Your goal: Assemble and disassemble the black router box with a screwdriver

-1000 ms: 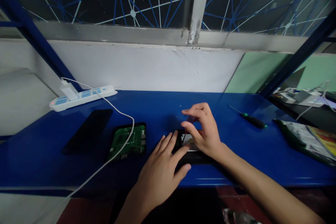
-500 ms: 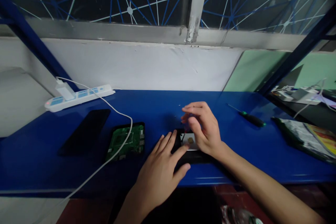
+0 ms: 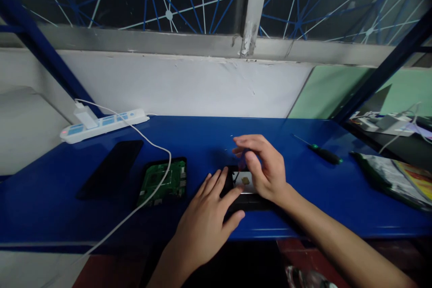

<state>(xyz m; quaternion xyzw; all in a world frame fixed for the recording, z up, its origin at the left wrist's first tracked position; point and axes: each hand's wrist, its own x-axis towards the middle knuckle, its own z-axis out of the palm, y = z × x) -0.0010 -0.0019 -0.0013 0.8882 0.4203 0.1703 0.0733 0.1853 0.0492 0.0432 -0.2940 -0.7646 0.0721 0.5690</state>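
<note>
A black device casing (image 3: 251,201) with a silver metal plate (image 3: 240,182) inside lies on the blue table in front of me. My left hand (image 3: 209,211) rests across the casing's left part, fingers stretched and spread, pressing it down. Above the plate, my right hand (image 3: 265,164) is curled around a small screwdriver (image 3: 241,164) with a see-through purplish handle. Its dark shaft points down at the plate's upper left corner. Most of the handle is hidden by the fingers.
Left of my hands lies a green circuit board (image 3: 157,182) in a black shell, crossed by a white cable (image 3: 153,144). Further left are a black flat panel (image 3: 111,168) and a white power strip (image 3: 104,125). A green-black screwdriver (image 3: 324,153) and a shiny packet (image 3: 394,180) lie right.
My right hand has shifted very slightly and its fingers have turned a little around the screwdriver. The left hand stays in place on the casing.
</note>
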